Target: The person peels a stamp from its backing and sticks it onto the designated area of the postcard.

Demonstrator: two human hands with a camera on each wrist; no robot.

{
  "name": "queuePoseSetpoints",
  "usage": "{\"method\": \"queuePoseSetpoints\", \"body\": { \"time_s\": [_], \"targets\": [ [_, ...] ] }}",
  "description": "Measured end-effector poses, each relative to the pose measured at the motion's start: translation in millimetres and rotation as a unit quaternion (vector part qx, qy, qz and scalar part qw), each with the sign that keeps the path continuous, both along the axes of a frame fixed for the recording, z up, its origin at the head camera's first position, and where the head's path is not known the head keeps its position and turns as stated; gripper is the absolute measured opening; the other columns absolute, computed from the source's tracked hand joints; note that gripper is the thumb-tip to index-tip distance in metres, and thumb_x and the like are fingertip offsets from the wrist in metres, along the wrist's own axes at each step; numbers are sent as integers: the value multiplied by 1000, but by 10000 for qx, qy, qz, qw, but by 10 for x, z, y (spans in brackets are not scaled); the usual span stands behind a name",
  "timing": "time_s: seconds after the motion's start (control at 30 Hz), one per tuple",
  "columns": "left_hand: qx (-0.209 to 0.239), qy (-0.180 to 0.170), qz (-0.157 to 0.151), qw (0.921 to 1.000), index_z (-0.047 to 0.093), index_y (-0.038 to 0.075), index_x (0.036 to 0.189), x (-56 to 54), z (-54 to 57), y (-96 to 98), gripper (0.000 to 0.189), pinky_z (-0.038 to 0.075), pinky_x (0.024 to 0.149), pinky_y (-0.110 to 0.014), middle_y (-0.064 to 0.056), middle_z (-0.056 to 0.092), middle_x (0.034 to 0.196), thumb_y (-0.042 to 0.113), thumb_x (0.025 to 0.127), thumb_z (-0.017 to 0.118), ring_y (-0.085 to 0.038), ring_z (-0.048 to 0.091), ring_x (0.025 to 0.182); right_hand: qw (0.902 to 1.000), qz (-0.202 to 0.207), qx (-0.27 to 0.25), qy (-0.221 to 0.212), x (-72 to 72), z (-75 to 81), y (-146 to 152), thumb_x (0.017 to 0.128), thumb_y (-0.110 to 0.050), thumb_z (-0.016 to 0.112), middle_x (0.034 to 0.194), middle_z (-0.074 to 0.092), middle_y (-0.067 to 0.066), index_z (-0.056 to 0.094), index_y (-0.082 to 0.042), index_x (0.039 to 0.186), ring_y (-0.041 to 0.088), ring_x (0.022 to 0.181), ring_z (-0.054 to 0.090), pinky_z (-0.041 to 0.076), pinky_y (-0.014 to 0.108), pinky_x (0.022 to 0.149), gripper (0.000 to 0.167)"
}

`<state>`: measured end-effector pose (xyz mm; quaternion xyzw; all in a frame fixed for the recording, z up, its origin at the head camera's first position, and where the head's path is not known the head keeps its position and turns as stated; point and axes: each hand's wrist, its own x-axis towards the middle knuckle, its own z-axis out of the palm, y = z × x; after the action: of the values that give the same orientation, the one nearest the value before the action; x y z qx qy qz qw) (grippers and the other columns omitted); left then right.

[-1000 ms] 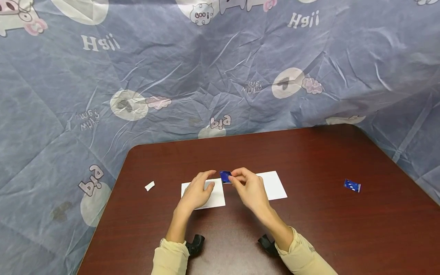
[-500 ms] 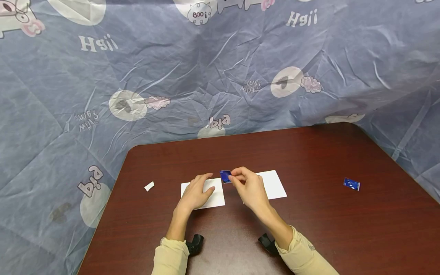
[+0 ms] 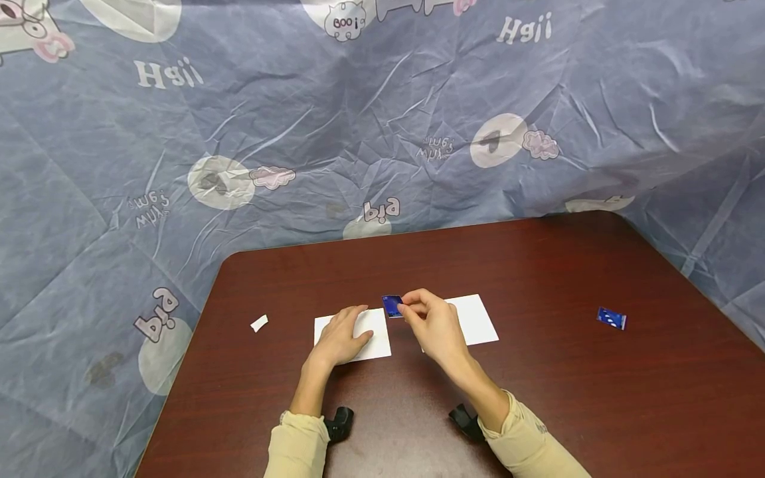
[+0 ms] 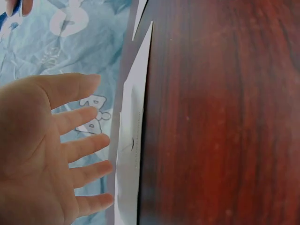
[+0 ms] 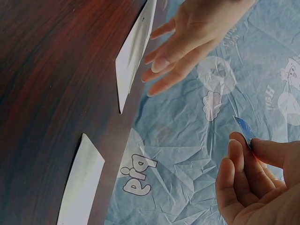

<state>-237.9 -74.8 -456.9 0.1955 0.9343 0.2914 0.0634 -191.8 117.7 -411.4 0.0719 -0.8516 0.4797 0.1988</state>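
Note:
My right hand [image 3: 441,328] pinches a small flat blue card or packet [image 3: 391,306] between thumb and fingers. In the right wrist view this blue piece [image 5: 244,128] is held up off the table. Over a white sheet, perhaps an envelope [image 3: 378,337], hovers my left hand [image 3: 340,337] with its fingers spread. The left wrist view has those fingers [image 4: 86,147] straight and holding nothing, close to the sheet [image 4: 129,154], which bears faint print near its edge. A second white sheet [image 3: 475,321] lies beyond my right hand, partly covered by it.
Far to the right on the brown table [image 3: 538,385] lies another blue packet [image 3: 612,318] with white marks. A small white scrap [image 3: 259,323] lies at the left. Patterned blue cloth [image 3: 335,133] hangs behind and beside the table.
My left hand has sunk slightly toward the left sheet, its fingertips drawing back from the blue piece. The right hand stays nearly still, holding the blue piece.

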Motion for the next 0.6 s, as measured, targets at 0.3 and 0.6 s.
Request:
{"method": "queuePoseSetpoints", "body": {
  "time_s": [0.3,0.6],
  "targets": [
    [-185,-124,-76,9997,41,4,142,-10,-59,3,57,26,105,-56,-20,39,143,23,92,61,-37,34,132,10000,40,-20,41,-2,-5,3,85,-5,72,74,71,1,66,-5,90,13,62,65,46,23,49,8],
    [-286,-297,-130,9991,40,4,142,-13,-68,4,57,19,109,-54,-21,36,146,24,93,60,-43,27,135,9997,-52,-2,-234,-7,-18,-7,86,-7,71,74,72,6,66,-6,91,16,65,69,42,24,42,7]
  ]
}}
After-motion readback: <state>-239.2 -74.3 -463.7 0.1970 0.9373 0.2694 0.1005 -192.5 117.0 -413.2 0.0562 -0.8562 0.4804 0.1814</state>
